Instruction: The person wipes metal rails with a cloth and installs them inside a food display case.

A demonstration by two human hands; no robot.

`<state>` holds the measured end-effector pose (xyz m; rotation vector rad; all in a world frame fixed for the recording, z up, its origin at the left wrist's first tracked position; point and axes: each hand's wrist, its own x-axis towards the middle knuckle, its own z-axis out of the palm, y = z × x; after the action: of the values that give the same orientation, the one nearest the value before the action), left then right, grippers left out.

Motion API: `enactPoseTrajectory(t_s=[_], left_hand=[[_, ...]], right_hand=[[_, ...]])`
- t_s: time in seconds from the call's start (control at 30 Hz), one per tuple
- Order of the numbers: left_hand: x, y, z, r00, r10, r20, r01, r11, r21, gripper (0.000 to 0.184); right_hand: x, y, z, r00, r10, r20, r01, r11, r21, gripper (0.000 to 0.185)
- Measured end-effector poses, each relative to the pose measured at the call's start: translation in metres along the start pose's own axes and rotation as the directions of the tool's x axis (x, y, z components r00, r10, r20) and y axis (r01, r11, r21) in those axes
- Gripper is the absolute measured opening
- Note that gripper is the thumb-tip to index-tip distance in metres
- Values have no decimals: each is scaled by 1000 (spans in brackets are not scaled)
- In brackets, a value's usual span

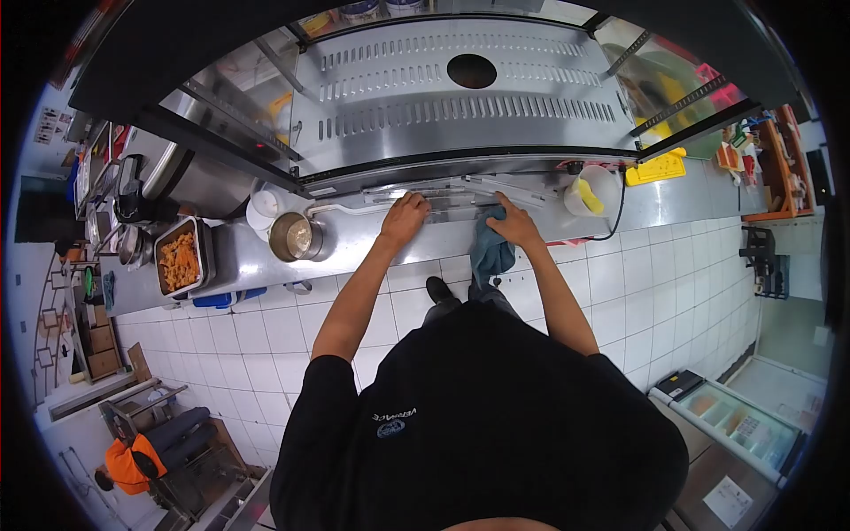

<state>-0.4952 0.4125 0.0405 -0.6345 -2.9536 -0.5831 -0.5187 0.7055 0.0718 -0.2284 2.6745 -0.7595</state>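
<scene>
My left hand point(405, 219) is closed at the left part of several clear, shiny strips point(456, 190) lying along the back of the steel counter. Its fingertips grip the edge of a strip. My right hand point(517, 223) is at the right part of the same strips, its index finger stretched over them. A blue-green cloth point(492, 252) is bunched at the thumb of that hand and hangs over the counter's front edge. The fingers behind the cloth are partly hidden.
A glass-sided metal cabinet point(460, 97) stands behind the counter point(354, 248). Left are a steel pot point(297, 237) and a tray of orange-brown food point(180, 261); right, a white tub point(591, 190) and yellow board point(657, 166). A person in orange point(135, 464) is lower left.
</scene>
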Motion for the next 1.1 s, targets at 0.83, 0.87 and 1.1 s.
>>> enactPoseTrajectory(t_s=[0.83, 0.87, 1.1], left_hand=[[-144, 147, -121, 822, -554, -135, 345, 671, -656, 71], [-144, 147, -124, 816, -571, -88, 376, 641, -669, 70], [-138, 163, -141, 693, -719, -50, 518, 545, -659, 55]], right_hand=[[-77, -127, 56, 866, -182, 466, -416, 254, 873, 37], [-85, -146, 47, 886, -198, 420, -360, 280, 890, 33], [-82, -188, 37, 991, -66, 116, -111, 80, 991, 12]])
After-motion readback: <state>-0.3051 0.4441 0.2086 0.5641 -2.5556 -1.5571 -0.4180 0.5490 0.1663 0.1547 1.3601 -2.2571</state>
